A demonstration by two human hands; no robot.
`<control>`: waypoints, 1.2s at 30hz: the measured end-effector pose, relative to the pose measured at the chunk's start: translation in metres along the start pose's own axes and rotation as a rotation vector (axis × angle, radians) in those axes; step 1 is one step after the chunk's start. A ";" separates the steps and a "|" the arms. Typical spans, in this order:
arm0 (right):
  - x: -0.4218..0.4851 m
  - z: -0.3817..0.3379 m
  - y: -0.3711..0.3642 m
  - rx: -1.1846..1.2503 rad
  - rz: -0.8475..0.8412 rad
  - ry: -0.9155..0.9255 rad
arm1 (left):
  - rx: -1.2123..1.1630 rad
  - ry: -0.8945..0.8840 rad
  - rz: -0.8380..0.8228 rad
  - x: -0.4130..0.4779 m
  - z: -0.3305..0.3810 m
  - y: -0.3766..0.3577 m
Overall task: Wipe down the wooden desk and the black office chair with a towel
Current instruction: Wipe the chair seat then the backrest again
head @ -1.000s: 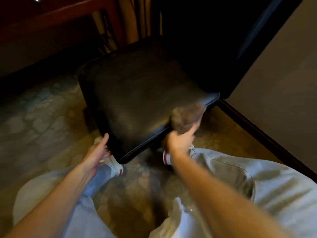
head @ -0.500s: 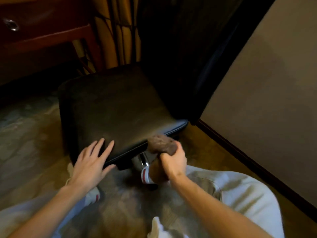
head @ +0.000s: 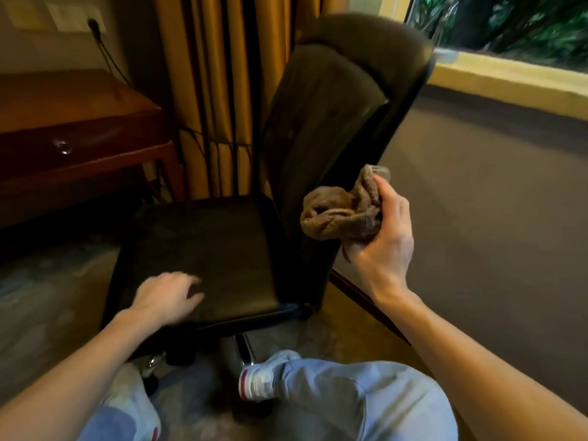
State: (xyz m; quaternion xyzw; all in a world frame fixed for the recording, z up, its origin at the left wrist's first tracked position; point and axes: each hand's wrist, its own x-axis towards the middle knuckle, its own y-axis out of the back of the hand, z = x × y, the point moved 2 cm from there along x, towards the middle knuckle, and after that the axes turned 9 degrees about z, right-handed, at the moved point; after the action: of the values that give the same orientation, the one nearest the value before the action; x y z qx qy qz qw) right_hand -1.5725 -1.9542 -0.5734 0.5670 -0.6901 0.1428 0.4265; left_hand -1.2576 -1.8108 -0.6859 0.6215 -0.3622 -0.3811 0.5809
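Note:
The black office chair stands in front of me, its tall backrest rising at the centre. My left hand rests on the front left part of the seat, fingers loosely spread. My right hand grips a bunched brown towel in the air beside the lower right edge of the backrest, lifted off the seat. The wooden desk with a drawer ring pull sits at the left, partly out of frame.
Orange striped curtains hang behind the chair. A beige wall and a window sill lie to the right. My knees and white sneakers are near the chrome chair base on patterned carpet. A cable runs from a wall socket.
My right hand has lifted the towel from the seat's front edge up beside the backrest. My left hand has moved further onto the seat. My view has tilted upward.

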 end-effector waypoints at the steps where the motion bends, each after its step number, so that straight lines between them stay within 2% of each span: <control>1: 0.012 -0.009 0.009 0.009 0.051 0.062 | -0.044 -0.020 0.075 0.009 0.014 0.028; 3: 0.031 -0.025 0.019 -0.004 0.122 0.203 | -0.229 -0.121 0.245 0.020 0.040 0.081; 5: 0.050 -0.041 0.028 -0.129 0.183 0.412 | -0.494 -0.239 0.380 0.028 0.076 0.137; 8: 0.067 -0.053 0.028 -0.373 0.193 0.744 | -0.881 -0.251 0.544 0.047 0.128 0.218; 10: 0.071 -0.055 0.026 -0.443 0.186 0.827 | -0.966 -0.273 0.601 0.065 0.159 0.264; 15: 0.074 -0.054 0.025 -0.504 0.153 0.774 | -0.725 -0.589 0.559 0.093 0.224 0.318; 18: 0.075 -0.044 0.019 -0.477 0.058 0.720 | -0.748 -0.751 0.490 0.095 0.232 0.313; 20: 0.071 -0.034 0.011 -0.484 0.000 0.699 | -0.671 -0.759 0.564 0.101 0.229 0.312; 24: 0.062 -0.024 -0.011 -0.480 0.010 0.646 | -0.322 -0.705 0.692 0.113 0.222 0.330; 28: 0.040 -0.011 -0.024 -0.477 -0.069 0.598 | -0.144 -0.847 0.712 0.113 0.235 0.352; 30: 0.040 0.004 -0.018 -0.472 -0.116 0.586 | -0.158 -0.845 0.636 0.119 0.248 0.349; 32: 0.045 0.016 -0.005 -0.430 -0.095 0.545 | -0.247 -0.806 0.597 0.130 0.253 0.341; 36: 0.065 0.009 0.011 -0.298 0.128 0.524 | -0.307 -0.800 0.611 0.151 0.253 0.337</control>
State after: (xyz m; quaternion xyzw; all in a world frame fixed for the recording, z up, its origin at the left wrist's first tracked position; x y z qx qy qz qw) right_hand -1.5864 -2.0001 -0.5265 0.3973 -0.6042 0.2079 0.6587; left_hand -1.4191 -2.0799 -0.3667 0.2013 -0.6604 -0.4503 0.5662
